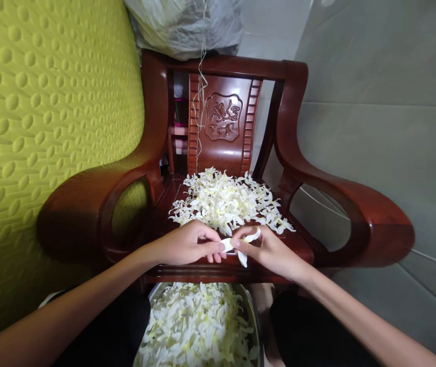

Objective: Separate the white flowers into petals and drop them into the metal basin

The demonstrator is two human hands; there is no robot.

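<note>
My left hand (189, 244) and my right hand (269, 250) meet over the front edge of a dark red wooden chair (225, 117). Both pinch one white flower (242, 244) between the fingertips, its petals sticking out right and down. Just beyond the hands, a heap of white and pale yellow flowers (227, 201) lies spread on the chair seat. Below my hands, between my knees, a metal bowl (254, 311) holds many more white flowers (198, 326).
A yellow-green dimpled cushion (45, 117) fills the left side. A grey plastic bag (187, 25) rests on top of the chair back, with thin string (201, 86) hanging down from it. Grey tiled floor (378, 117) lies to the right.
</note>
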